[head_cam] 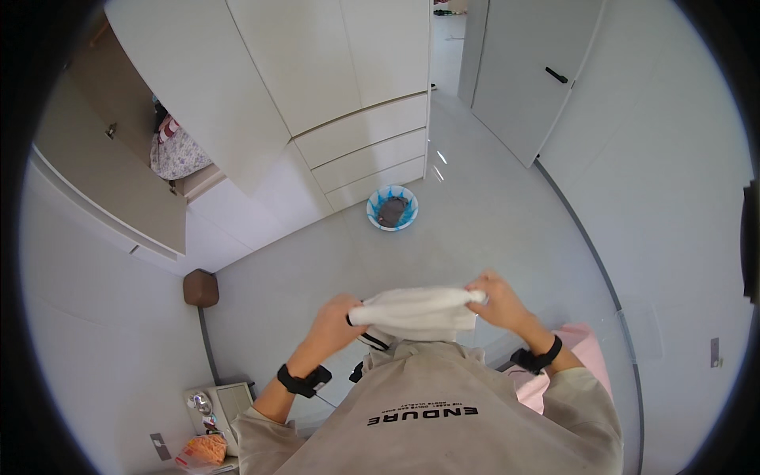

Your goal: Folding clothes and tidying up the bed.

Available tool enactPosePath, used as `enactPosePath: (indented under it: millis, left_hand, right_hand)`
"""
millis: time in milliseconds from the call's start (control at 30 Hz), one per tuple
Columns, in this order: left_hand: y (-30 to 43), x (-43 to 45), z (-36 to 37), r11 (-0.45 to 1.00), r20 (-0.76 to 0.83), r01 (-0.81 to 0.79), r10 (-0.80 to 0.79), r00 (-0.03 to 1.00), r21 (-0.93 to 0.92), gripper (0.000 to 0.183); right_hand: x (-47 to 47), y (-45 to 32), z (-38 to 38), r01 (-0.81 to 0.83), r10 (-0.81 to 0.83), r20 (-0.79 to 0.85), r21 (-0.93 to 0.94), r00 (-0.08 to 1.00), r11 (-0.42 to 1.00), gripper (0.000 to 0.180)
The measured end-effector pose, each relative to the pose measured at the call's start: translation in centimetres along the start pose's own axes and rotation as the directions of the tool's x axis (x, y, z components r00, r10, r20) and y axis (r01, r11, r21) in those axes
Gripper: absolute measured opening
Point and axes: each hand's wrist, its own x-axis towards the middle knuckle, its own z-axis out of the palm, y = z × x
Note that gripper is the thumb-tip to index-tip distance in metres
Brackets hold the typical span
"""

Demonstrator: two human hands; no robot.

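A white cloth item, apparently a garment with dark trim at its left end, is stretched between my two hands just in front of my chest. My left hand grips the end with the dark trim. The opposite end is pinched in the fingers of my right hand. Folds hang slightly below the upper edge, and the lower part is hidden against my beige shirt. Each wrist wears a black strap with a small dark device.
On the floor ahead stands a white-and-blue basin holding grey cloth. A white wardrobe has an open door at left. A brown box-shaped object sits by the left wall. Pink fabric lies right; a small cabinet stands lower left.
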Motion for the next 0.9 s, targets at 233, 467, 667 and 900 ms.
enactPosePath:
  millis: [233, 467, 667, 900]
  left_hand:
    - [1.0, 1.2, -7.1, 0.928, -0.287, -0.214, 0.125, 0.95, -0.304, 0.026]
    - [6.4, 4.6, -10.7, 0.623, -0.502, -0.301, -0.172, 0.847, -0.722, 0.038]
    - [3.0, 7.4, -8.3, 0.248, -0.085, 0.006, -0.356, 0.931, -0.969, 0.041]
    - [-3.3, 3.7, 2.8, 0.018, 0.066, 0.08, -0.414, 0.908, -0.997, 0.044]
  right_hand:
    - [4.7, -3.4, -5.8, 0.398, -0.369, -0.265, 0.065, 0.891, 0.915, 0.032]
    - [8.5, -9.7, -7.2, 0.178, -0.061, -0.173, 0.819, 0.983, 0.546, 0.039]
    - [11.7, -7.3, -4.6, -0.103, 0.219, -0.026, 0.824, 0.975, 0.557, 0.054]
    - [13.3, -1.5, -2.8, -0.415, 0.296, 0.319, 0.836, 0.9, 0.36, 0.05]
